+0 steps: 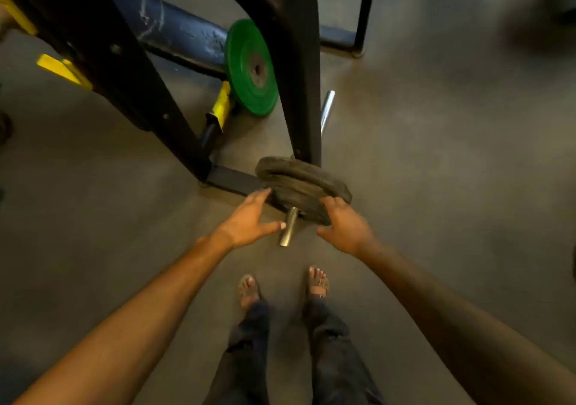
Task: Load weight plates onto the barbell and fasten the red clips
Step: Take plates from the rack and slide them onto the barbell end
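Worn, matt black rubber weight plates (pixel 304 186) ride a smooth, shiny metal sleeve (pixel 288 227); behind, a glossy green plate (pixel 251 68) meets scuffed black-painted steel rack (pixel 293 62).

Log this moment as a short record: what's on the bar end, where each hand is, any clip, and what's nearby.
bar end: black weight plates stacked on the barbell sleeve, bare tip sticking out
left hand: open, fingertips at the plates' left edge
right hand: fingers on the plates' right edge
red clip: none visible
nearby: green plate leaning by the black rack frame
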Demonstrator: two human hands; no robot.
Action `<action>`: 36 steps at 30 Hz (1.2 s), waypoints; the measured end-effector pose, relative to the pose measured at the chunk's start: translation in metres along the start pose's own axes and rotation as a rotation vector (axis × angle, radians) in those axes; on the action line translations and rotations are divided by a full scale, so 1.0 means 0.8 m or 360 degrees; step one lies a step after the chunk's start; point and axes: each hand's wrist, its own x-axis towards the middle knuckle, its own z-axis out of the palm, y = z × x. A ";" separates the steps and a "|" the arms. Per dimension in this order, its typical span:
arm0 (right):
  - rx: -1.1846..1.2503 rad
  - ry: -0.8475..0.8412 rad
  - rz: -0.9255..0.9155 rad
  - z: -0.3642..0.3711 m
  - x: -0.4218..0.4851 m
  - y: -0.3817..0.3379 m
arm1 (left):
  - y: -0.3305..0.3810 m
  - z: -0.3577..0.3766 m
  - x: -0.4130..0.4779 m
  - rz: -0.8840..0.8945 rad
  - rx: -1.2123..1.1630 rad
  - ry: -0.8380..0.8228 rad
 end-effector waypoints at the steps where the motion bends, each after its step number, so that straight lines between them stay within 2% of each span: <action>1: 0.0026 0.0034 0.0024 0.007 0.007 0.001 | -0.003 0.000 0.014 0.0013 0.0000 0.0037; 8: -0.0018 0.0447 0.0033 0.046 0.035 0.012 | -0.027 0.014 0.070 0.0015 0.0300 0.0099; 16: -0.0187 0.0543 -0.0086 0.067 0.048 0.013 | -0.045 0.013 0.078 0.0188 0.0587 0.0167; 20: -0.0412 0.0465 -0.0145 0.077 0.049 0.011 | -0.048 0.020 0.080 0.0242 0.0836 0.0121; 24: -0.0385 0.0203 -0.0096 0.097 0.042 -0.003 | -0.057 0.039 0.074 0.0167 0.0827 -0.0036; 27: -0.0388 0.0082 -0.0097 0.099 0.038 -0.001 | -0.062 0.048 0.064 0.0194 0.0891 -0.0023; 32: -0.0496 -0.0197 -0.0294 0.096 0.014 -0.012 | -0.077 0.053 0.016 0.0131 0.0782 -0.0212; 36: -0.0535 -0.0307 -0.0440 0.098 -0.028 -0.047 | -0.097 0.060 -0.074 0.0030 0.0605 -0.0109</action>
